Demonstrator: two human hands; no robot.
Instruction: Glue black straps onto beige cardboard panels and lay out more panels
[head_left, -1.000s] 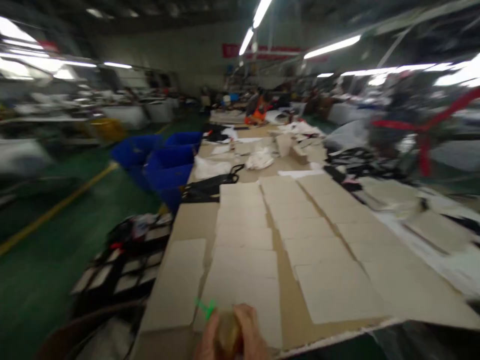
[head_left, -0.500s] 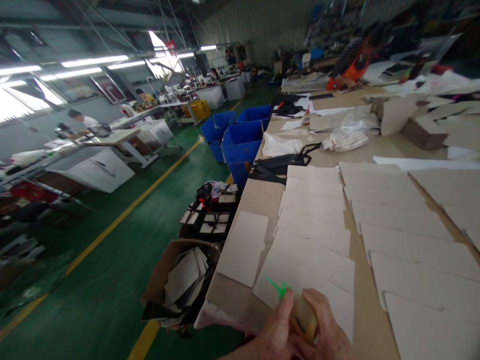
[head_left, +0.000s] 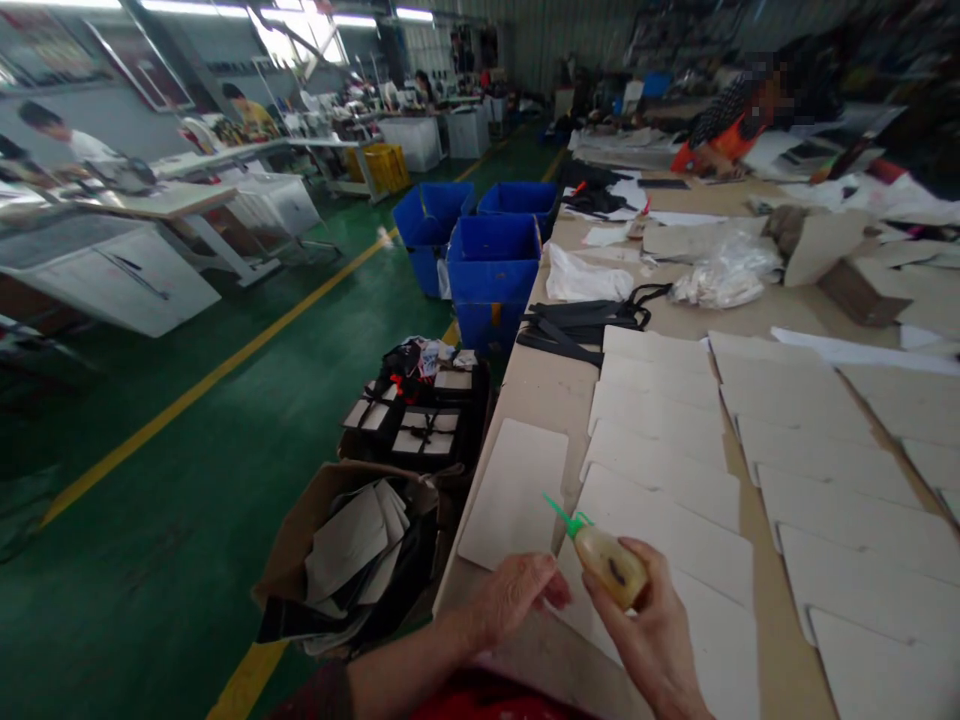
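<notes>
In my right hand [head_left: 652,615] is a squeeze glue bottle [head_left: 611,565] with yellowish contents, a dark mark on its side and a thin green nozzle pointing up and left. My left hand [head_left: 517,595] is beside it, a little apart from the bottle, its fingers loosely bent and nothing visible in them. That hand is nearest a single pale board panel [head_left: 517,490] by the table's left edge. Under and beyond the bottle, overlapping pale board panels [head_left: 667,500] lie in a staggered row, with a second row [head_left: 832,490] to the right.
Left of the table stand a carton of board pieces [head_left: 360,550] and dark containers with tied bundles [head_left: 427,430]. Blue bins [head_left: 491,265] are farther on. Black straps [head_left: 566,330], a white bag [head_left: 589,275] and clear plastic [head_left: 727,270] lie on the table. A co-worker [head_left: 727,135] leans over the far end.
My left hand has come away from the glue bottle and moved left. The bottle, now only in my right hand, is raised and fully in view. The camera view has shifted.
</notes>
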